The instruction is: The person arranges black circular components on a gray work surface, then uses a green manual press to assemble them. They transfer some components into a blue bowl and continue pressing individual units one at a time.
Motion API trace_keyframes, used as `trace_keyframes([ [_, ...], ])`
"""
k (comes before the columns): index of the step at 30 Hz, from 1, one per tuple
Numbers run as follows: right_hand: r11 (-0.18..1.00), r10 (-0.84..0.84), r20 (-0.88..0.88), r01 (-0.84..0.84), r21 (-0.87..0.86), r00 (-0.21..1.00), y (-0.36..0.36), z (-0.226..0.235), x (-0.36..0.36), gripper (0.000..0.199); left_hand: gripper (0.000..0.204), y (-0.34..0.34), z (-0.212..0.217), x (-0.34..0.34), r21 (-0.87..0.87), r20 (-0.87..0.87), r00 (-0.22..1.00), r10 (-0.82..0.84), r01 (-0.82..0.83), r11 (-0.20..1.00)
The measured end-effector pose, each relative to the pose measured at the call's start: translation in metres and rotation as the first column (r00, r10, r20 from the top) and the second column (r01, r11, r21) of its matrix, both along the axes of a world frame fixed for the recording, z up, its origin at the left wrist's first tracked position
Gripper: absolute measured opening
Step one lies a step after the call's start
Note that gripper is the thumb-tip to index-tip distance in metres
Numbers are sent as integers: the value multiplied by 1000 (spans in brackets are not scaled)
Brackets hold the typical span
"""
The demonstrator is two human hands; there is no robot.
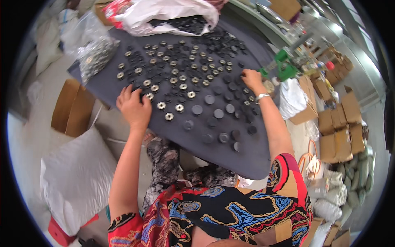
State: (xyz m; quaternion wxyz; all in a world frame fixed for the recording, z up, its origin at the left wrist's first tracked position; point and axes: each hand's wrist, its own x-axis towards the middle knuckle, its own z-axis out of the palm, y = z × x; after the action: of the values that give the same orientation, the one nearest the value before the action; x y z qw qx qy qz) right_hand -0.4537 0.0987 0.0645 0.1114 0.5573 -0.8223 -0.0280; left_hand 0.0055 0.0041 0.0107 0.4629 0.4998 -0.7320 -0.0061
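Observation:
Dark round caps [209, 99] cover much of a grey-clothed table [185, 131], and many have a metal ring-shaped piece [191, 94] on top. At the table's left edge is my left hand [135, 108], palm down with its fingers apart, the fingertips beside the nearest ringed caps. Across the table to the right, my right hand [252, 80] has its fingers drawn together at a few dark caps. Whatever may be between those fingertips is too small and hidden to make out. A bracelet [262, 96] circles the right wrist.
A white sack [140, 16] of black caps lies open at the far edge. Near the left corner sits a clear bag [96, 57] of metal pieces. A green hand-press-like device [284, 66] stands beyond the right edge. A cardboard box [72, 108] and stuffed white sack [78, 177] are at left.

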Motion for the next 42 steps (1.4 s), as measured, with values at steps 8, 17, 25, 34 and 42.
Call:
trace_keyframes([
  [8, 958, 68, 201, -7, -286, 977, 14, 7, 26, 27, 19, 1, -3, -1, 15, -70, 998, 6, -5, 1000],
  [17, 821, 500, 407, -270, -503, 765, 49, 77, 181, 22, 21, -7, -9, -2, -24, -75, 996, 41, -43, 999],
  [25, 707, 691, 359, -481, -519, 628, 104, 96, 300, 20, 34, 4, -8, 11, -18, -323, 942, -95, 94, 995],
  [34, 782, 559, 473, -243, -574, 682, 188, 45, 288, 16, 37, 115, -129, 152, 405, -215, 966, 144, -46, 913],
  [42, 752, 352, 426, 20, -659, 833, 231, 20, 262, 10, 27, 129, -185, 259, 639, -246, 865, 437, -194, 744],
])
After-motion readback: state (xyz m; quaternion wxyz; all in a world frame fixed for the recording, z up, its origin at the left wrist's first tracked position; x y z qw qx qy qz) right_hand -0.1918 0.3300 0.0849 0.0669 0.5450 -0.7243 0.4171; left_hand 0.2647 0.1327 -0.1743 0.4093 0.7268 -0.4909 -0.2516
